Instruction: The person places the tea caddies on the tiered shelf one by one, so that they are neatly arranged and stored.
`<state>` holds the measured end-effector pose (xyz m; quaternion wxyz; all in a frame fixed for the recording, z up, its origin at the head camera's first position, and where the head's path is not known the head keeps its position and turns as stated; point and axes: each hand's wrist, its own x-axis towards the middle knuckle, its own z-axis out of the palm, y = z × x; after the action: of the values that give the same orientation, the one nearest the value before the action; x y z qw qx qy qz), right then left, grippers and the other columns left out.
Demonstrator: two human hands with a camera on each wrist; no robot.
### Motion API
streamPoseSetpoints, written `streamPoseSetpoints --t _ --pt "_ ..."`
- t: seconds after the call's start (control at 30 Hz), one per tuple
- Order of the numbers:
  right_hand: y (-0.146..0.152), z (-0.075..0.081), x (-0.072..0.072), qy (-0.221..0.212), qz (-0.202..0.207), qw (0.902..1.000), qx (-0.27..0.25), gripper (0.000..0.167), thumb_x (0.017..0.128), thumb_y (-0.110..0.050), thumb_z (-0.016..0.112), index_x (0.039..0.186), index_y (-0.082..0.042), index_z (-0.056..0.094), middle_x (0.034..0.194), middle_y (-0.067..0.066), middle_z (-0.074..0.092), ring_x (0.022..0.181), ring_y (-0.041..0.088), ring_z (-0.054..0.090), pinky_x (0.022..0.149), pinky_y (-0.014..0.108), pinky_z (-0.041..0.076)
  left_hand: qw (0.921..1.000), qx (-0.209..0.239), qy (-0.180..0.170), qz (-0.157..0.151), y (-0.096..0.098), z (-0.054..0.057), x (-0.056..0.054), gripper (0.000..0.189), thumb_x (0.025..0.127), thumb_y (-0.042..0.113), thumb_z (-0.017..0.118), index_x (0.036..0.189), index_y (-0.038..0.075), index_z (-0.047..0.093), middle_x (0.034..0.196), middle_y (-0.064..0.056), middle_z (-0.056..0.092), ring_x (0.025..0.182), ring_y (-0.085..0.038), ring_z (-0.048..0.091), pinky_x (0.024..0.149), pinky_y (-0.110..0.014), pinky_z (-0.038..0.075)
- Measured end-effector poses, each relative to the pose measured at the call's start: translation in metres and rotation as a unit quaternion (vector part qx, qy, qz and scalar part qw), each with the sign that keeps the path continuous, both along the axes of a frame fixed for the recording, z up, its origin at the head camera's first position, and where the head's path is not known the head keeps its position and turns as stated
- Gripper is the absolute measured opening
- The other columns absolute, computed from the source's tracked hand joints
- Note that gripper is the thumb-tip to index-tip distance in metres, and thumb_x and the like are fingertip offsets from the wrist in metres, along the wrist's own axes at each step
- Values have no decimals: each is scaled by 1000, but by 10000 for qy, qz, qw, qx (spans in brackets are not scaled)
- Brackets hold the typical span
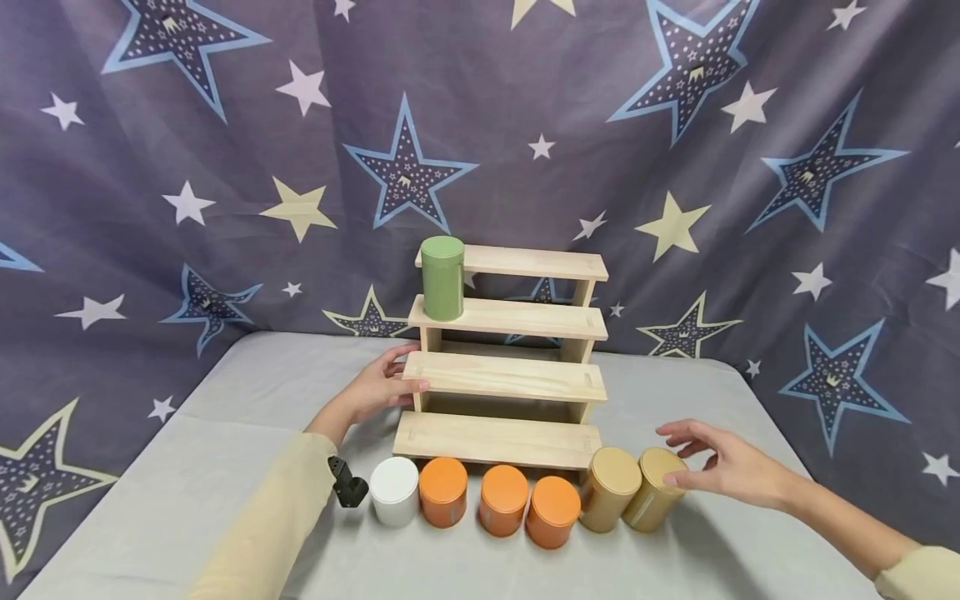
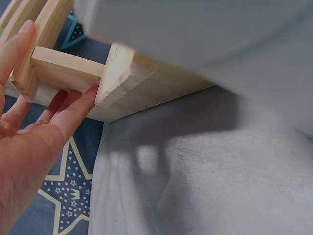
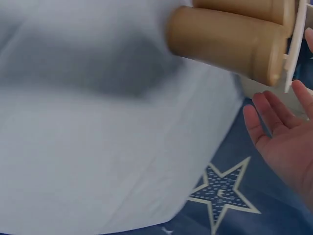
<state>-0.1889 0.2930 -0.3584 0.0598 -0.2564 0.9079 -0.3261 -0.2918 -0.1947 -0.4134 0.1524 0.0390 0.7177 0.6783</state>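
A wooden stepped shelf (image 1: 502, 372) stands on the table, and a tall green canister (image 1: 442, 279) is on its second step from the top, at the left end. My left hand (image 1: 381, 385) grips the shelf's left side; in the left wrist view its thumb lies along a step edge and its fingers reach to the side panel (image 2: 68, 68). My right hand (image 1: 731, 467), fingers apart and slightly bent, is beside the rightmost gold canister (image 1: 654, 492), the thumb overlapping its lid edge. Another gold canister (image 1: 611, 489) stands close against that one.
In front of the shelf, a white canister (image 1: 394, 492) and three orange canisters (image 1: 443, 492) stand in a row with the gold ones. A small black device (image 1: 347, 482) is at my left wrist. Behind the table (image 1: 225, 417) hangs a star-patterned curtain (image 1: 487, 192).
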Motion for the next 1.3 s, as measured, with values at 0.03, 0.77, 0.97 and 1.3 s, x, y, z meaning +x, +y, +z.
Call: streamPoseSetpoints --t 0.03,0.77,0.97,1.3 --pt "1 -4 2 -50 15 10000 -53 50 80 -22 73 123 -8 53 113 13 61 93 -1 56 64 21 49 10000 4 -1 -5 0 0 0 84 81 10 71 148 19 21 141 -24 32 114 -31 51 95 -47 49" --pt "-2 -49 11 -796 -93 9904 -1123 79 76 -16 77 139 3 33 121 23 51 93 -6 53 70 22 53 10000 -43 -11 -37 -2 -1 -2 85 81 10 72 148 18 21 141 -24 33 109 -28 55 93 -46 51" --pt "-1 -51 14 -599 -83 9911 -1183 82 77 -14 76 140 1 26 113 21 56 90 -5 55 69 22 53 9999 -122 -29 5 -1 -1 -2 84 81 9 71 147 18 21 140 -24 33 110 -29 54 94 -47 50" --pt "-1 -51 17 -124 -183 9932 -1142 70 76 -12 77 134 -2 39 113 10 59 91 -4 57 71 20 51 9999 -142 -40 -5 -1 -1 -3 84 80 11 73 147 19 22 140 -23 33 111 -30 53 94 -47 50"
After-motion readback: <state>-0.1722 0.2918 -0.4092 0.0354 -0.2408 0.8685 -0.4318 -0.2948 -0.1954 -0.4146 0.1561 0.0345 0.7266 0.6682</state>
